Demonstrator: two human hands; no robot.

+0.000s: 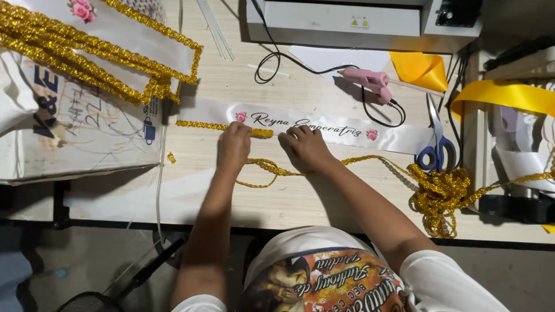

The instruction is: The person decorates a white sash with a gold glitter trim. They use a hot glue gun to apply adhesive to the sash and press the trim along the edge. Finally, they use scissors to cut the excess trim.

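Observation:
A white satin sash (pixel 347 128) with script lettering and small pink roses lies across the wooden table (pixel 300 199). Gold glitter trim (pixel 199 125) runs along its lower edge at the left. My left hand (pixel 233 145) presses down on the trim at the sash's lower edge, fingers curled. My right hand (pixel 305 148) sits just to its right, fingertips pressing the sash's lower edge where the trim ends. Loose gold trim (pixel 269 169) trails under both hands toward a tangled pile (pixel 440 195) at the right.
Blue-handled scissors (pixel 436 147) lie by the sash's right end. A pink glue gun (pixel 370 81) with a black cord rests behind the sash. Another trimmed white sash (pixel 121 43) lies at back left, yellow ribbon (pixel 503 92) at right, a white machine (pixel 341 20) at the back.

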